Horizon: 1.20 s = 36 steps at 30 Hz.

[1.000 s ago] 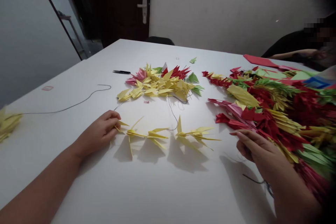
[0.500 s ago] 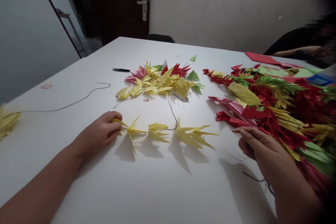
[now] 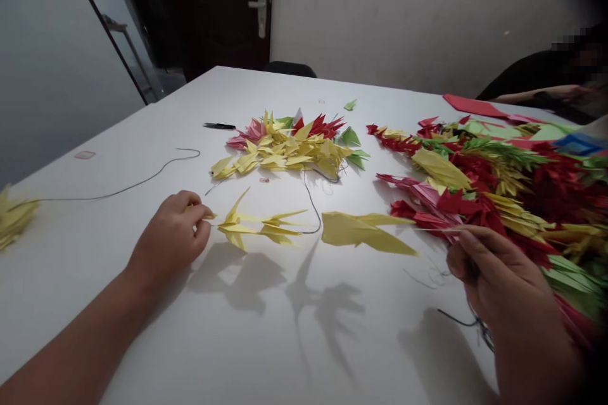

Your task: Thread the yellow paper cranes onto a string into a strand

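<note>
A pale thread (image 3: pixel 431 229) runs taut between my two hands above the white table, with several yellow folded paper cranes (image 3: pixel 365 233) strung along it. My left hand (image 3: pixel 166 237) is closed in a pinch at the left end, where a bit of yellow paper crane (image 3: pixel 194 209) shows between the fingers. On the other side, my right hand (image 3: pixel 503 291) grips the thread between thumb and forefinger. Its remaining fingers are curled. A dark cord (image 3: pixel 313 205) passes behind the strung cranes.
Beyond my hands lies a heap of yellow, red, pink and green cranes (image 3: pixel 285 152), beside a black pen-like tool (image 3: pixel 219 126). Many colourful strung cranes (image 3: pixel 503 177) cover the right side. At left are a long cord (image 3: pixel 137 185) and blurred yellow cranes (image 3: pixel 16 215). Another person's arm (image 3: pixel 536 93) is far right.
My right hand has moved right and the thread has come taut. The yellow cranes hang higher, turned and more spread out. My left hand has risen slightly leftward.
</note>
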Each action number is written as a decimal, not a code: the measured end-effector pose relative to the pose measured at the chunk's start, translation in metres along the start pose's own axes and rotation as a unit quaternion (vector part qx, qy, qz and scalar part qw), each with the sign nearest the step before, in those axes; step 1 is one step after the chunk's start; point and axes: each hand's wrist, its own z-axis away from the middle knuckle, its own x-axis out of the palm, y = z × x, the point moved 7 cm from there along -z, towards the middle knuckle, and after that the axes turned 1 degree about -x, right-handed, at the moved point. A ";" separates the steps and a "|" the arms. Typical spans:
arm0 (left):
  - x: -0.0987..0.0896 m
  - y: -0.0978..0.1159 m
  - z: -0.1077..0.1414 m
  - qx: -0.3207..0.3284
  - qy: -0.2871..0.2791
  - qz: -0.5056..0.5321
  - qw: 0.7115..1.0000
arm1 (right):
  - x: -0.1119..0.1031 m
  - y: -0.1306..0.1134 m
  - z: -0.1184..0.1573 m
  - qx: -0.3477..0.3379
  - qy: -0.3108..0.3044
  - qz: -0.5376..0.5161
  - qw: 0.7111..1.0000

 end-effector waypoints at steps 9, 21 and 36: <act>0.016 -0.033 -0.004 -0.159 -0.027 0.152 0.975 | 0.009 0.022 -0.007 0.067 -0.081 0.084 0.991; 0.020 -0.028 -0.005 -0.102 -0.029 0.155 0.982 | 0.022 0.028 -0.002 0.075 -0.119 0.158 0.977; -0.005 -0.025 -0.001 -0.114 0.089 0.089 0.985 | 0.029 0.034 -0.002 0.058 -0.142 0.260 0.953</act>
